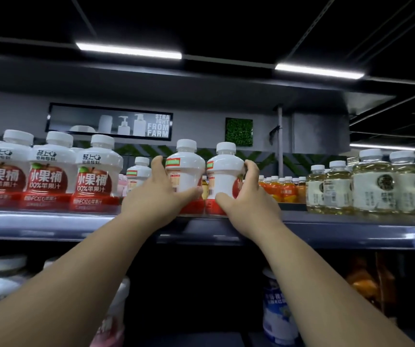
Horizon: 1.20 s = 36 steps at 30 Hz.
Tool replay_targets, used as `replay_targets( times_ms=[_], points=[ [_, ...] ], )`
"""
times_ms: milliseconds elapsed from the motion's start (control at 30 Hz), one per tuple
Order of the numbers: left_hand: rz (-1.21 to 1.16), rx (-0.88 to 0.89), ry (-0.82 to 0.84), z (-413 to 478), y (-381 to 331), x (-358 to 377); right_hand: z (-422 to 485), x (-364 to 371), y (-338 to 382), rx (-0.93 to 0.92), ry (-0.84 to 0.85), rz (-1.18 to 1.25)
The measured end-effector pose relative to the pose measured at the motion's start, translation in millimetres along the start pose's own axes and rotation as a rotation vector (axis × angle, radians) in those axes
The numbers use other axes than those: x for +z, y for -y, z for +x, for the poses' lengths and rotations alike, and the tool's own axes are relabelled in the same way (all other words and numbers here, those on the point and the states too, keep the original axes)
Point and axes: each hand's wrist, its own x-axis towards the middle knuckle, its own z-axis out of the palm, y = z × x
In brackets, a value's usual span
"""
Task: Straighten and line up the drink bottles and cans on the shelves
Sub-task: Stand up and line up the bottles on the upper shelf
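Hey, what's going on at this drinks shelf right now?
A person reaches up to the grey top shelf with both hands. The left hand grips one white-capped white-and-red plastic juice bottle; the right hand grips the neighbouring twin bottle. Both stand upright with barcode sides facing out, while three matching front-facing bottles line up to their left.

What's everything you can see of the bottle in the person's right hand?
The juice bottle is squat, seemingly glossy white plastic, with a white cap, broad shoulders and a red base band. It stands upright at the front of the upper shelf, barcode facing out, apple picture only at its right edge. The right hand grips it, thumb in front, fingers round its right side. A neighbouring bottle stands close on its left.
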Motion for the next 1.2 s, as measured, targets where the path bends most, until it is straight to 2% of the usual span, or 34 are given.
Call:
replay_targets(
  times_ms=[533,1200],
  points=[
    [0.035,0.025,-0.063,-5.1,3.7,-1.1,-1.7,-6.6,-0.4,0.024,0.030,0.111],
    [-0.008,-0.002,-0.056,-7.4,5.9,-5.0,-3.3,-1.8,-0.9,-0.063,0.030,0.030]
  ],
)
